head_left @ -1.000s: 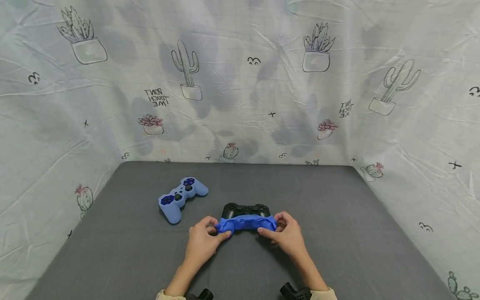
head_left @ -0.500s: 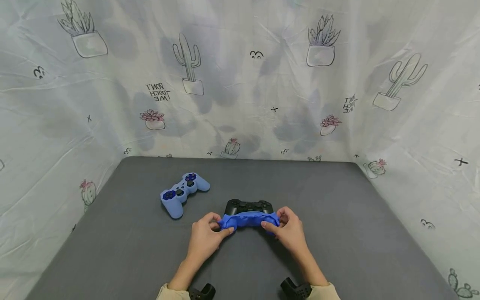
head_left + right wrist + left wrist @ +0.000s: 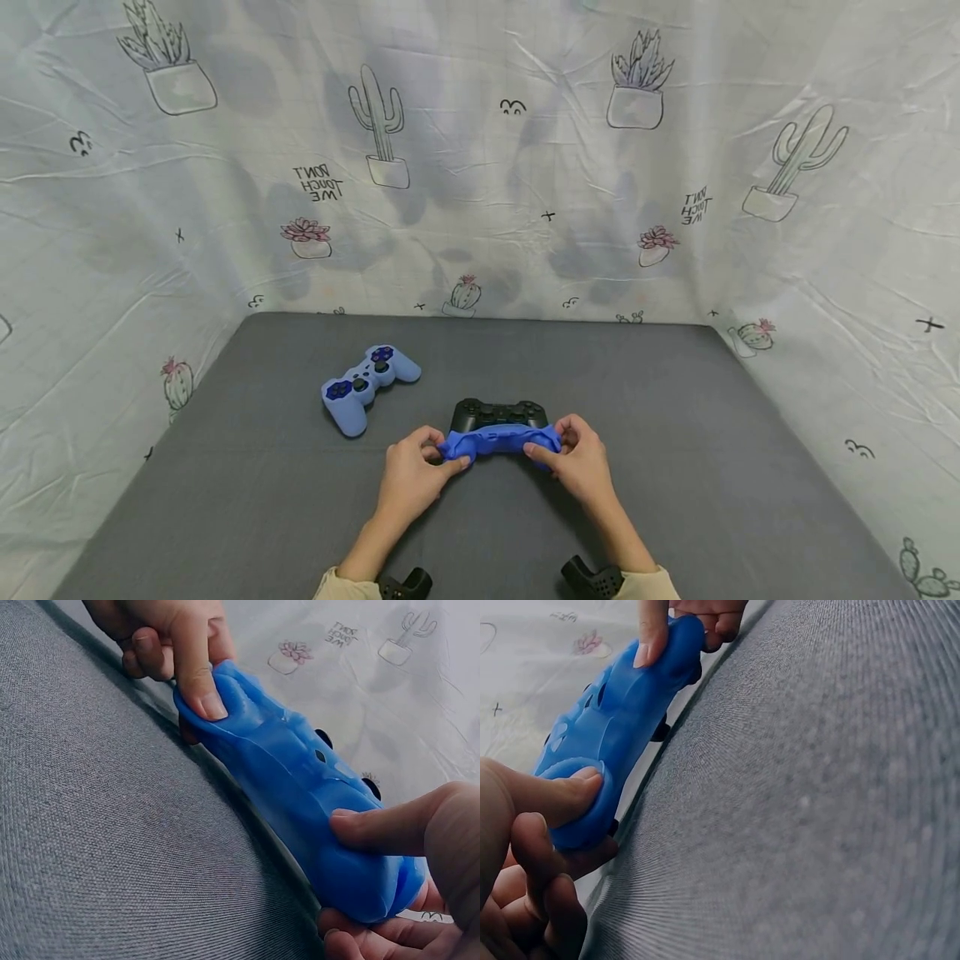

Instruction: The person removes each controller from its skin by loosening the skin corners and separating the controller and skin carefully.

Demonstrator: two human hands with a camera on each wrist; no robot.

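My left hand (image 3: 411, 475) pinches one end of the blue silicone cover (image 3: 498, 441), thumb on top and fingers curled beneath; my right hand (image 3: 577, 463) pinches the other end the same way. The cover is stretched between them over the near side of the black controller (image 3: 498, 412), which lies on the grey mat (image 3: 675, 467) just beyond my fingers. Further out, past my left hand, a light blue controller (image 3: 367, 387) rests on the mat.

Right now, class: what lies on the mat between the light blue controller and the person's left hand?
Nothing: in the head view, only bare grey mat separates the light blue controller from the left hand.
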